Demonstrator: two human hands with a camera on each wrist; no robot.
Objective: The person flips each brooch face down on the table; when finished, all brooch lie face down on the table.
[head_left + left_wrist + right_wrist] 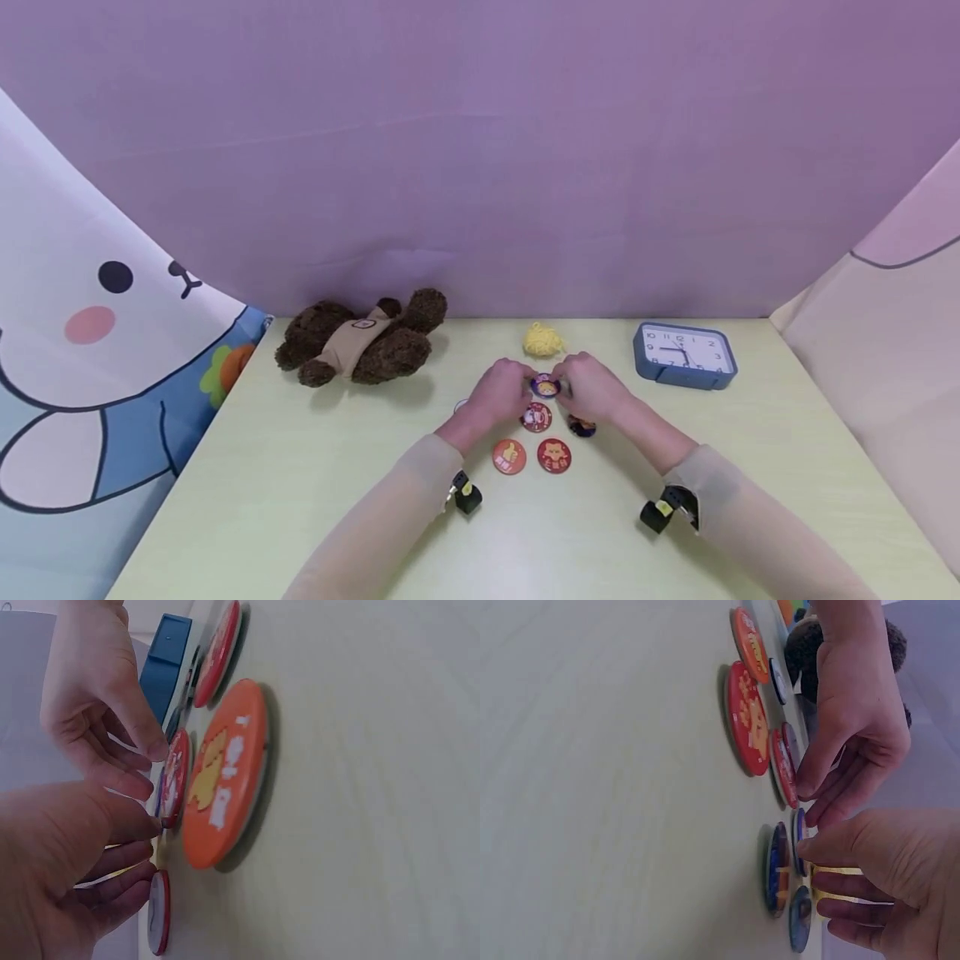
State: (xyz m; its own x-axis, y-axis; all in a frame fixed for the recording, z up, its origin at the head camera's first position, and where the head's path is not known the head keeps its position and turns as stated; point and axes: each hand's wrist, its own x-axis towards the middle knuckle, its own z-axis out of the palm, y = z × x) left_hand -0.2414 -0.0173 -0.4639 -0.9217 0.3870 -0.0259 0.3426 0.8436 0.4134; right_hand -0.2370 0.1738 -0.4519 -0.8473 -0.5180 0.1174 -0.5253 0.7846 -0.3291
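Both hands meet at a round purple-blue badge (545, 385) with a yellow picture. My left hand (504, 392) has thumb and fingertips at its left edge, while my right hand (592, 390) pinches the opposite edge. In the right wrist view the right thumb lies against the rim of that badge (800, 844). Just below it on the table is a red badge with a white figure (536, 417). A dark blue badge (581, 426) lies under the right wrist side, partly covered. A white badge with a red rim (159, 913) sits beside the left fingers, mostly hidden in the head view.
Nearer the front lie an orange thumbs-up badge (509, 457) and a red star badge (554, 456). Behind the hands is a yellow yarn ball (543, 340). A brown teddy bear (360, 340) lies back left, and a blue clock (685, 357) stands back right.
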